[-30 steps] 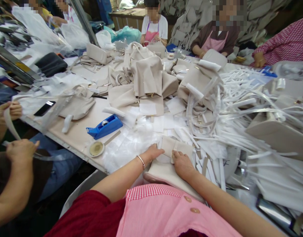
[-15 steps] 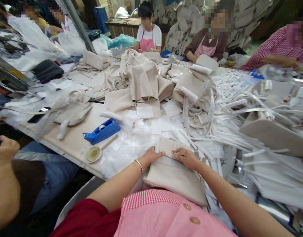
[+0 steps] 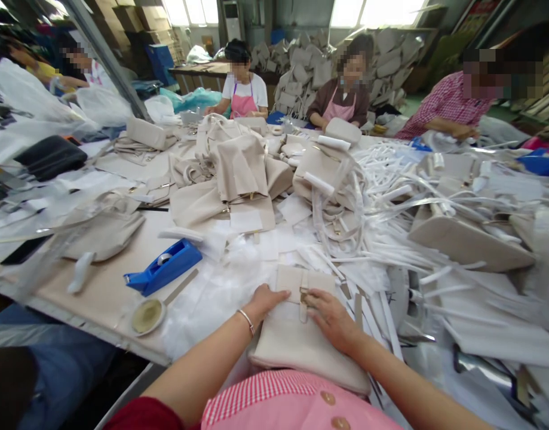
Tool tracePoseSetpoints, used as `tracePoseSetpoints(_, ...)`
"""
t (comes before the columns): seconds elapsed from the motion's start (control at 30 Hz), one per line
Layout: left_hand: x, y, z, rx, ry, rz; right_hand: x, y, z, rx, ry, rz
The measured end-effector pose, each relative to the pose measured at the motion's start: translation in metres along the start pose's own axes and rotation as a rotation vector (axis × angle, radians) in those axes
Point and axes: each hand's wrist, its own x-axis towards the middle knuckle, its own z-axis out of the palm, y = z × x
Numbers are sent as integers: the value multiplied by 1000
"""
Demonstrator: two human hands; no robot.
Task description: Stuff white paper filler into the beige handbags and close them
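A beige handbag (image 3: 296, 340) lies at the table's near edge, right in front of me, with a flap and a small metal clasp (image 3: 303, 295) at its top. My left hand (image 3: 263, 300) rests flat on the bag's left side, fingers stretched toward the flap. My right hand (image 3: 330, 316) lies on the bag's right side with its fingertips pinched at the clasp strap. A silver bangle sits on my left wrist.
A blue tape dispenser (image 3: 163, 275) and a round dish (image 3: 146, 315) sit to the left. Piled beige bags (image 3: 238, 170) fill the middle of the table (image 3: 108, 286), white strips (image 3: 390, 203) heap at right. Three people sit across; another person's leg (image 3: 41, 358) is at left.
The view has tilted up, so the bag and both hands now sit lower in the picture. My right fingers have closed on the clasp strap. The left neighbour's hands have left the view.
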Motion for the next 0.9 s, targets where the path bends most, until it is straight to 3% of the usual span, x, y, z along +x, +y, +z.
tracePoseSetpoints(0.07,1,1,2,-30,-24,-18,-12,18,-6,-6,264,314)
tracePoseSetpoints(0.1,2,2,2,-46,-40,-27,-18,26,-10,11,309,490)
tracePoseSetpoints(0.2,3,5,3,-91,-101,-41,-33,37,-15,249,111,882)
tracePoseSetpoints(0.27,3,6,2,-106,-125,-39,-37,32,-15,455,-5,993)
tracePoseSetpoints(0.37,0,7,1,-114,-132,-18,-35,19,-12,812,37,1087)
tracePoseSetpoints(0.47,-9,7,-1,-136,-160,45,-32,6,-15,1133,59,1095)
tracePoseSetpoints(0.6,-25,11,-7,-185,-200,178,-29,-15,-29,1206,83,998)
tracePoseSetpoints(0.8,-28,19,-21,-275,-261,352,-26,-33,-54,862,290,736)
tracePoseSetpoints(0.9,-24,18,-23,-332,-345,398,-24,-28,-70,626,497,658)
